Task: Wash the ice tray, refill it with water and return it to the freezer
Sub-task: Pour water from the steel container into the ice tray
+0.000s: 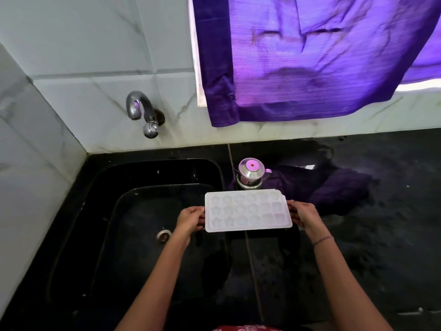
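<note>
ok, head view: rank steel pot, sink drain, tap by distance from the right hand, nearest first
From the right hand:
1. steel pot, just behind the ice tray, on the counter.
2. sink drain, to the left in the basin.
3. tap, on the back wall, far left.

White ice tray (248,210) with star, round and square moulds, level, face-up over the sink's right edge.
</note>
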Demonstrator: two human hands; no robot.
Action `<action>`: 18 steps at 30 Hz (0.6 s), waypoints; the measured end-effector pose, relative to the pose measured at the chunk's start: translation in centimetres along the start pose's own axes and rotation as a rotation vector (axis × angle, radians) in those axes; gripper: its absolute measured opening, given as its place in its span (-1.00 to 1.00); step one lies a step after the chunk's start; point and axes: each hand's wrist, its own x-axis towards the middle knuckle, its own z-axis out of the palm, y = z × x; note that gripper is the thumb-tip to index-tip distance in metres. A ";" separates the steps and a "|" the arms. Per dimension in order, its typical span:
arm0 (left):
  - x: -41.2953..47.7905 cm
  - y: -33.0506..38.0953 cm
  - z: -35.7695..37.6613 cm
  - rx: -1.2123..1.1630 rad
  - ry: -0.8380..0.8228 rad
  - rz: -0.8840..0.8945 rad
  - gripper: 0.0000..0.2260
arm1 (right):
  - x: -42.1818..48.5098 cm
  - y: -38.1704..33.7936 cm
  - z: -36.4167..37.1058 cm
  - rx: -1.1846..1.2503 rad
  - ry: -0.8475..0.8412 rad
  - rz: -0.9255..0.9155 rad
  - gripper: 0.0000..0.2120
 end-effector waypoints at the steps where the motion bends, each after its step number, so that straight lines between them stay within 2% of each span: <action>1: -0.2 0.1 0.8 -0.004 -0.004 -0.006 -0.84 | 0.4 0.0 -0.7 -0.010 0.002 0.004 -0.76; 8: -1.1 0.5 4.6 -0.065 -0.019 -0.054 -0.83 | 2.7 -0.1 -4.1 -0.080 -0.003 0.018 -0.74; 18: -0.7 -0.1 6.0 -0.038 0.005 -0.120 -0.81 | 4.3 -0.2 -5.4 -0.174 -0.093 0.015 -0.78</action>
